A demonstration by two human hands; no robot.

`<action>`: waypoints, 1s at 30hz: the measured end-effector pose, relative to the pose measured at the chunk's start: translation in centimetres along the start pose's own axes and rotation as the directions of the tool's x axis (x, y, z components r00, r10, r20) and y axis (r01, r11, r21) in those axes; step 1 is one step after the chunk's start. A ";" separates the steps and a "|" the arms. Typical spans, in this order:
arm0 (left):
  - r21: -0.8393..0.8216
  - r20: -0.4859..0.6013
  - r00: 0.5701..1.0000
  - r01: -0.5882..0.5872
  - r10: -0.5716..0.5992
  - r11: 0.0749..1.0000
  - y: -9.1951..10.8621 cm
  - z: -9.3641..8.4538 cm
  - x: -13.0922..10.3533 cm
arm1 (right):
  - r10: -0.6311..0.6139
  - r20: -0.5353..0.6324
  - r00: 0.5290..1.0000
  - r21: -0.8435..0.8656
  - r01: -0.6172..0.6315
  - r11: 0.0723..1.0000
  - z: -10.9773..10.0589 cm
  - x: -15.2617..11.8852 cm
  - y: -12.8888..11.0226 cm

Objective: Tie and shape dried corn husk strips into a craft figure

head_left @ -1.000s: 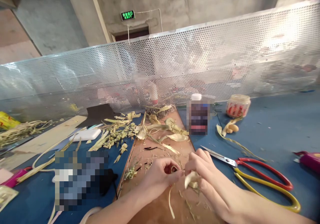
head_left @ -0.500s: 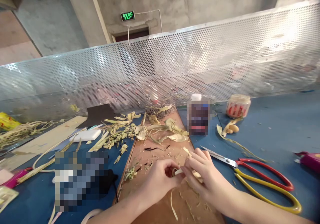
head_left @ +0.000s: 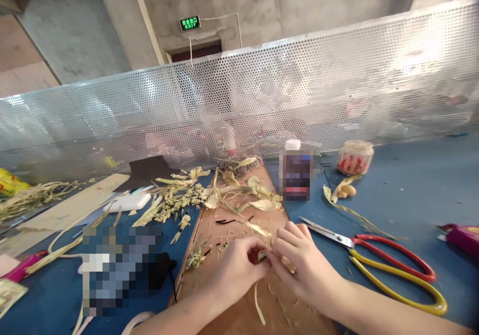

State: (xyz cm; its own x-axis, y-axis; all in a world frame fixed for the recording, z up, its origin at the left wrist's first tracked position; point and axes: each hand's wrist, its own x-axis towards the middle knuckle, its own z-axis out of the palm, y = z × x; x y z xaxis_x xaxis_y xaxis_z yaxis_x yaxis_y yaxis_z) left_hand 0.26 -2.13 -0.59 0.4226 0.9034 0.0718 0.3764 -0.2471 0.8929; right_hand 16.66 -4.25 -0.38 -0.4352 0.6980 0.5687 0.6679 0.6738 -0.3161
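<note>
My left hand (head_left: 243,261) is curled over the brown board (head_left: 209,315), thumb and forefinger pinched round a small pale piece, mostly hidden, in front of a dark red patch. My right hand (head_left: 297,255) meets it at the fingertips, its fingers bent round a pale strip (head_left: 289,265) that shows below them. Another pale husk strip (head_left: 258,227) sticks out just above the hands. Below the left fingers a thin strip (head_left: 259,305) hangs or lies over the board. Dry husks (head_left: 265,204) lie at the board's far end.
Scissors (head_left: 348,242) with red and yellow handles lie open on the blue table right of my hands. Behind are a blurred bottle (head_left: 295,175) and a glass jar (head_left: 355,158). Dried plants (head_left: 183,202) and a white case (head_left: 127,202) lie left. A perforated metal screen (head_left: 262,95) crosses behind.
The pale strip above my fingers now points left instead of standing near the right fingertips. The white piece between my hands is less visible. My right fingers have shifted slightly left.
</note>
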 end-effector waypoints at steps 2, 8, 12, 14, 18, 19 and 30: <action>0.028 -0.022 1.000 -0.009 0.010 1.000 -0.1 0.0 0.0 | -0.008 0.008 1.000 -0.015 0.008 1.000 -0.1 0.0 0.0; 0.055 -0.037 0.998 -0.046 0.048 0.997 0.0 0.3 -0.1 | -0.044 -0.030 0.999 -0.071 0.042 0.997 -0.1 0.1 0.0; 0.034 -0.029 0.999 -0.023 0.024 0.999 0.3 0.3 -0.2 | -0.102 0.002 0.995 -0.098 0.102 0.990 0.1 0.1 0.0; 0.033 -0.031 0.999 -0.003 0.004 0.999 0.4 0.3 -0.2 | -0.101 0.033 0.994 -0.099 0.104 0.990 0.0 0.2 -0.1; 0.013 -0.011 1.000 -0.010 0.010 1.000 0.4 0.1 -0.2 | -0.088 0.120 0.989 -0.042 0.094 0.995 -0.6 0.2 -0.5; 0.012 -0.009 1.000 -0.023 0.024 1.000 0.3 0.1 -0.2 | -0.083 0.138 0.987 -0.018 0.086 0.996 -0.8 0.2 -0.6; 0.163 -0.020 0.999 -0.022 0.026 0.986 0.6 0.2 -0.6 | 0.154 0.128 0.980 0.320 -0.188 0.929 -0.1 0.5 0.1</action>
State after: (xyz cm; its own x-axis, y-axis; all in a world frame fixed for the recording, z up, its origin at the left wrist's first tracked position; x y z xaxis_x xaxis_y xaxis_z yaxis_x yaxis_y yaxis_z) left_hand 0.36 -2.86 -0.19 0.4154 0.9037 0.1040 0.4966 -0.3210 0.8064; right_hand 16.56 -3.82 -0.09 -0.4010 0.8188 0.4108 0.5089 0.5720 -0.6433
